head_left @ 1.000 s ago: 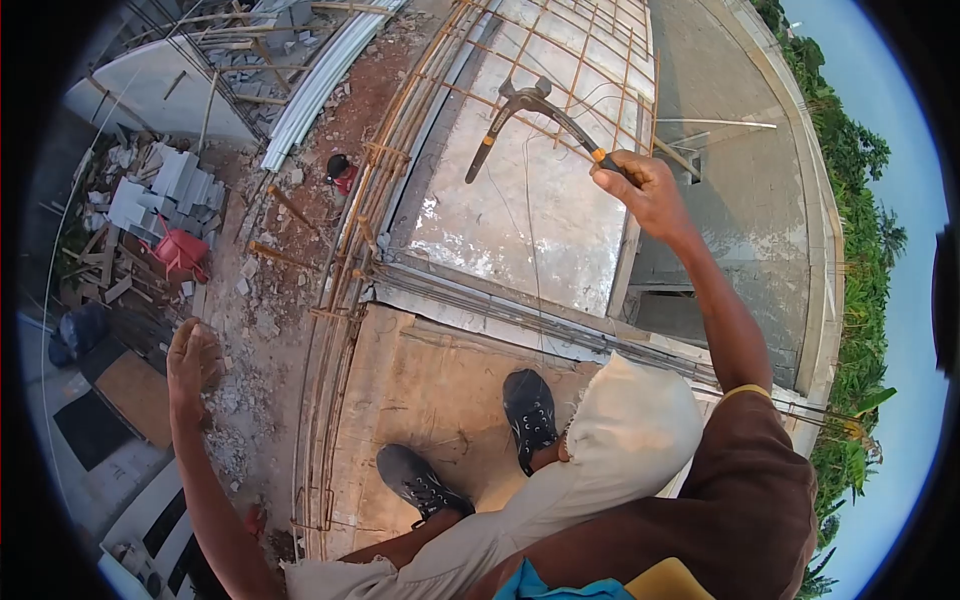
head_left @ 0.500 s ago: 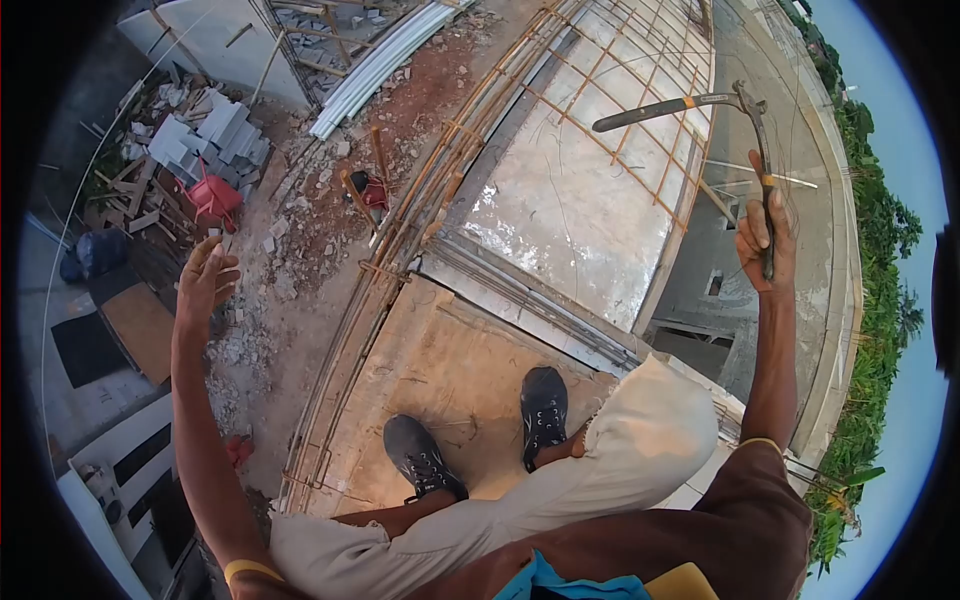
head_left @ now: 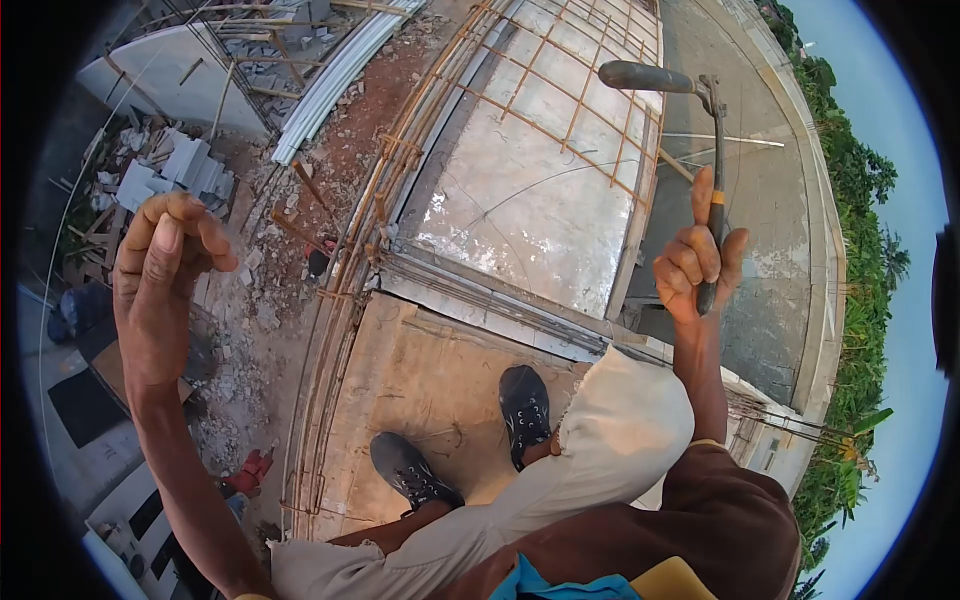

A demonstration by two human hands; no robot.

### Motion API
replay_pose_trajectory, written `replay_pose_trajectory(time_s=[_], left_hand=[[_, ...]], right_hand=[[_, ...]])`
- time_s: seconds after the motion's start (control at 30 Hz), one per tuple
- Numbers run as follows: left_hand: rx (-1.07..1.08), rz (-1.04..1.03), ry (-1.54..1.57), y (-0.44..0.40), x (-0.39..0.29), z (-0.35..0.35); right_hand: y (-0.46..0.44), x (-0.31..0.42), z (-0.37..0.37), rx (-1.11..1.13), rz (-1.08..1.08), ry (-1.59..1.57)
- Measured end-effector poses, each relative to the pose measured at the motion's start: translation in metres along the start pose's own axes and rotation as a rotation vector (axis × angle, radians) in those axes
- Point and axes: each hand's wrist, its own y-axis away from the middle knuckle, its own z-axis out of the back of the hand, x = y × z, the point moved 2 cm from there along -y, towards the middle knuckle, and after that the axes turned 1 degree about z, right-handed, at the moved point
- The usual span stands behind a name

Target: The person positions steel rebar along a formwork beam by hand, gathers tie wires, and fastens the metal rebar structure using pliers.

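My right hand [head_left: 695, 260] grips one handle of a pair of pincers [head_left: 717, 150], held up over the grey concrete on the right. Their two long dark handles with orange bands are spread wide; the free handle points left. My index finger lies up along the held handle. My left hand [head_left: 165, 280] is raised on the left, fingers curled and thumb against them. Anything between those fingertips is too small to make out. Below, a rusty rebar grid [head_left: 575, 100] lies over a pale formwork panel [head_left: 530, 210].
My shoes stand on a plywood board [head_left: 430, 350]. Long rebar bundles [head_left: 345, 300] run along its left edge, beside a drop to rubble [head_left: 265, 300] below. White pipes [head_left: 345, 80] and stacked blocks [head_left: 180, 170] lie farther left. Green plants [head_left: 860, 300] border the right side.
My left hand has come closer to the camera and looks larger. My right hand and the pincers have shifted left, and the free handle has swung upward. The view has turned slightly right.
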Motion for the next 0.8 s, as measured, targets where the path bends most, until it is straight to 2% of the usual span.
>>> replay_pose_trajectory(time_s=[0.07, 0.1, 0.17, 0.2, 0.27, 0.33, 0.4, 0.43, 0.47, 0.5, 0.53, 0.57, 0.6, 0.67, 0.7, 0.73, 0.77, 0.8], left_hand=[[0.156, -0.009, -0.048, -0.015, -0.016, -0.057], [0.205, -0.021, -0.049, -0.025, -0.02, -0.084], [0.1, -0.147, -0.052, -0.043, -0.014, -0.123], [0.096, -0.146, -0.05, -0.053, -0.01, -0.134], [0.002, -0.157, -0.068, -0.072, -0.003, -0.152], [0.108, -0.078, 0.048, -0.085, 0.01, -0.18], [0.304, -0.051, 0.339, -0.082, 0.01, -0.219], [0.305, -0.055, 0.341, -0.081, 0.006, -0.227], [0.373, 0.064, 0.39, -0.078, 0.003, -0.235], [0.441, 0.185, 0.437, -0.075, 0.003, -0.24], [0.445, 0.185, 0.438, -0.073, 0.003, -0.241], [0.318, 0.068, 0.325, -0.074, 0.001, -0.237], [0.194, -0.052, 0.21, -0.074, -0.001, -0.231], [0.159, -0.047, 0.197, -0.067, -0.011, -0.211], [0.121, -0.088, 0.18, -0.064, -0.017, -0.198], [0.111, -0.12, 0.222, -0.059, -0.024, -0.183], [0.108, -0.155, 0.266, -0.057, -0.029, -0.169], [0.093, -0.3, 0.323, -0.063, -0.032, -0.157]], right_hand=[[-0.005, 0.005, -0.006, -0.14, -0.096, 0.633], [-0.005, 0.004, -0.016, -0.249, -0.051, 0.874], [-0.006, 0.002, -0.035, -0.197, -0.129, 0.986], [-0.004, 0.001, -0.039, -0.154, -0.193, 1.089], [0.0, 0.004, -0.04, -0.114, -0.228, 1.09], [-0.006, 0.004, -0.043, -0.117, -0.375, 1.012], [-0.015, -0.003, -0.045, -0.163, -0.347, 1.091], [-0.018, -0.008, -0.045, -0.226, -0.311, 1.161], [-0.021, -0.013, -0.037, -0.228, -0.311, 1.164], [-0.024, -0.015, -0.023, -0.254, -0.248, 1.423], [-0.025, -0.011, -0.011, -0.277, -0.177, 1.681], [-0.024, -0.005, 0.0, -0.212, -0.263, 1.785], [-0.022, 0.0, 0.009, -0.212, -0.249, 1.789], [-0.016, 0.005, 0.027, -0.337, -0.188, 1.386], [-0.015, 0.01, 0.034, -0.42, -0.225, 1.353], [-0.015, 0.016, 0.042, -0.408, -0.205, 1.354], [-0.011, 0.021, 0.056, -0.612, -0.414, 1.28], [-0.004, 0.029, 0.07, -0.811, -0.615, 1.187]])
